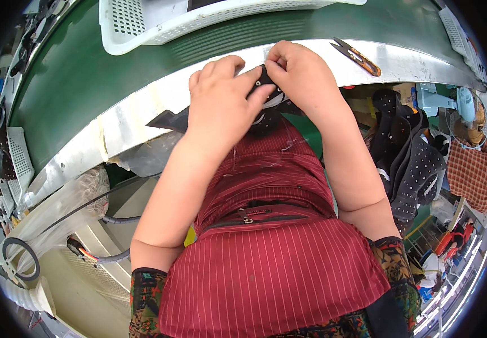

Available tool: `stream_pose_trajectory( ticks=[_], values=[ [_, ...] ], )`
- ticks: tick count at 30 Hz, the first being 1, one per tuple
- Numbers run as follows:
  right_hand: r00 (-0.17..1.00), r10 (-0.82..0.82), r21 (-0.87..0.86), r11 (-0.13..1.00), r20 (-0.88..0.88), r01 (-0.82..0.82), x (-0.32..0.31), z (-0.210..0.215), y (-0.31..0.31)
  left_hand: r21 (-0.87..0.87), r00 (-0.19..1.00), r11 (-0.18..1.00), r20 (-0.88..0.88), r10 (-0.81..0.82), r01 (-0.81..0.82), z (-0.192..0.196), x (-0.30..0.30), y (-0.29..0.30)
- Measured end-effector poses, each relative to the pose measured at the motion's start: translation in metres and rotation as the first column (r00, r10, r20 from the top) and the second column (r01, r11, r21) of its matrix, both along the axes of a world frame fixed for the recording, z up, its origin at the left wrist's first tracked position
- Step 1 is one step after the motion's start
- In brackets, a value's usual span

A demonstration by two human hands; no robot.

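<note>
A piece of black cloth with white dots point(265, 117) lies at the near edge of the worktable and hangs over my lap. My right hand point(305, 76) pinches its upper edge between thumb and fingertips. Over its left part rests my left hand point(221, 98), fingers curled and the thumb pressing on the cloth. A pointed black end of the cloth point(164, 120) sticks out left of that hand. The cloth under my palms is hidden. Right of my right hand, thread snips point(356, 56) with an orange-brown handle lie on the pale table edge.
A white perforated basket point(142, 42) stands on the green surface point(66, 84) ahead. More dotted black cloth point(407, 152) hangs in a pile at the right, near a light-blue fan point(464, 104). Clear plastic sheeting point(57, 203) and a cable lie at the left. A red striped apron point(271, 270) covers my lap.
</note>
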State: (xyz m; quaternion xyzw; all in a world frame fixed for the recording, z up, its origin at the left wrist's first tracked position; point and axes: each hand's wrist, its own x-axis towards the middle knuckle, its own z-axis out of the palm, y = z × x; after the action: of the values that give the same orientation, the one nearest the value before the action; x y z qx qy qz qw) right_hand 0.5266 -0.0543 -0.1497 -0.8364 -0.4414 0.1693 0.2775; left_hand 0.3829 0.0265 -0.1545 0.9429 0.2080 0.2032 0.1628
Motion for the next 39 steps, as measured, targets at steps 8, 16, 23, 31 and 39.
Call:
stream_pose_trajectory(
  ticks=[8,16,23,31,39],
  values=[
    [0.987,0.022,0.156,0.988,-0.156,0.003,-0.008,-0.002,-0.014,-0.295,0.999,0.955,-0.02,-0.034,0.026,0.0,0.012,0.015],
    [0.99,0.039,0.311,0.951,-0.133,0.004,-0.039,0.028,-0.039,-0.737,0.99,0.663,-0.061,0.124,-0.129,0.028,-0.01,-0.017],
    [0.899,0.225,0.415,0.908,-0.375,-0.054,-0.079,0.046,-0.078,-0.256,0.939,0.955,0.266,0.219,-0.15,0.06,-0.051,-0.033],
    [0.775,0.444,0.291,0.893,-0.45,-0.344,-0.076,0.043,-0.153,0.229,0.749,0.815,0.576,0.328,-0.533,0.152,-0.131,-0.007],
    [0.845,0.035,0.185,0.98,-0.533,0.076,-0.019,0.048,-0.244,0.281,0.707,0.708,0.567,0.422,-0.648,0.213,-0.159,-0.013]
  ],
)
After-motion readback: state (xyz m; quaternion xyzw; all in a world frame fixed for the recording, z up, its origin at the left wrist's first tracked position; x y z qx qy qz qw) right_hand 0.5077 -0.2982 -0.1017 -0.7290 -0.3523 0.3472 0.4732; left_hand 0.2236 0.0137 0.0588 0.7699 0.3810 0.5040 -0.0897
